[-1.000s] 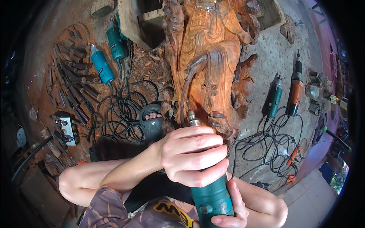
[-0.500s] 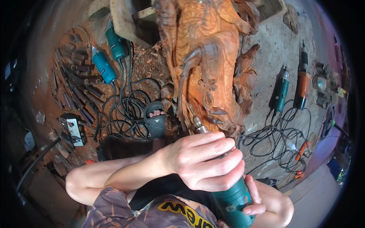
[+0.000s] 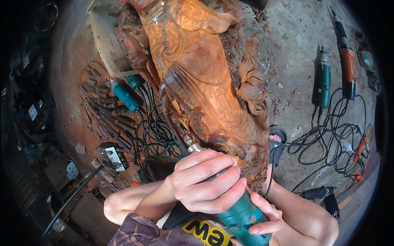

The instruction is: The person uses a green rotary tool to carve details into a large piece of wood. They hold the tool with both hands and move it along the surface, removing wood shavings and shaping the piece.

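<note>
My left hand is wrapped round the front of a green die grinder, just behind its metal collet. My right hand grips the thick rear body of the same tool. The grinder points up and left, its tip at the left side of a large orange-brown wood carving. Carved flowers and ridged folds lie close to the tip. Whether the bit touches the wood cannot be made out.
Left are a bluish power tool, rows of chisels, tangled cables and a white power strip. On the right lie a green grinder, an orange-black tool and more cables. A wooden frame borders the carving; a sandalled foot rests beside it.
The view has shifted, so the carving and floor tools sit differently in it. The grinder's tip has moved further along the carving's left side. Both hands keep their hold.
</note>
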Tool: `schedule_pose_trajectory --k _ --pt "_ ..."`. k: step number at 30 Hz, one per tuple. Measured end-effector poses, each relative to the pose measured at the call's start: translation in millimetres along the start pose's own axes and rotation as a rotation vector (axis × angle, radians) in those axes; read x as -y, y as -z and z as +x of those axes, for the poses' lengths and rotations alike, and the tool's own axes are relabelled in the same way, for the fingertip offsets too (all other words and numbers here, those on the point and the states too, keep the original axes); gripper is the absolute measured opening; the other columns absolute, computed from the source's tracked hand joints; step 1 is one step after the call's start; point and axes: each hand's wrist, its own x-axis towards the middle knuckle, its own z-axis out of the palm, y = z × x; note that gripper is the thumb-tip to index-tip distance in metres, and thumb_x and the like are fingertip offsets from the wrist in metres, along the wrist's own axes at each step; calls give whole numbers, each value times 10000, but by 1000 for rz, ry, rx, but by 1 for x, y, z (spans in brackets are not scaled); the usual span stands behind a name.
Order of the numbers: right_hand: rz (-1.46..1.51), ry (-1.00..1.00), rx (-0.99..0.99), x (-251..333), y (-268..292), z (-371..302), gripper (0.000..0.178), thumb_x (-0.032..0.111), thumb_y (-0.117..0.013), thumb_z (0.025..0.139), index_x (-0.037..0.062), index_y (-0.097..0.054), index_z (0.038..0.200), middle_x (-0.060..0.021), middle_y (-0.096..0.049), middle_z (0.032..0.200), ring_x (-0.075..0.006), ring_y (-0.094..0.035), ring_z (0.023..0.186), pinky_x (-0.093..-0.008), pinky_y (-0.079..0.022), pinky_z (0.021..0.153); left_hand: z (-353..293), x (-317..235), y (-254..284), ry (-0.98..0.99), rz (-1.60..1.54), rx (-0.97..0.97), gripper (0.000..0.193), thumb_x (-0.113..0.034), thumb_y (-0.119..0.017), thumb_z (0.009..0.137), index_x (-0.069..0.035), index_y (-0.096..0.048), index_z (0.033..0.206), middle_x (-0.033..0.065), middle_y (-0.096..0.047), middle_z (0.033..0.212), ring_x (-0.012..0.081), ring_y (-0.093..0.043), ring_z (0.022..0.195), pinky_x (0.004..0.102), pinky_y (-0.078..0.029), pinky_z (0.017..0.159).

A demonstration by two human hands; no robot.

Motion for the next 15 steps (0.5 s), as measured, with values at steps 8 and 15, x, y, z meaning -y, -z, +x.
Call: schedule_pose_trajectory --k 8,15 --pt "102 74 -43 2 0 10 419 216 -730 876 91 -543 1230 -138 -559 1392 -280 -562 1332 -403 -558 1015 0 8 0 -4 33 -30 438 46 -872 720 -119 -678 1077 38 -688 1012 217 -707 899 327 -604 706" --pt "-362 701 9 -43 12 28 503 291 -774 838 90 -492 1203 -159 -560 1345 -292 -593 1280 -427 -568 1013 -2 8 -1 9 34 -45 414 34 -863 728 -116 -683 1069 35 -691 997 216 -705 884 323 -601 703"
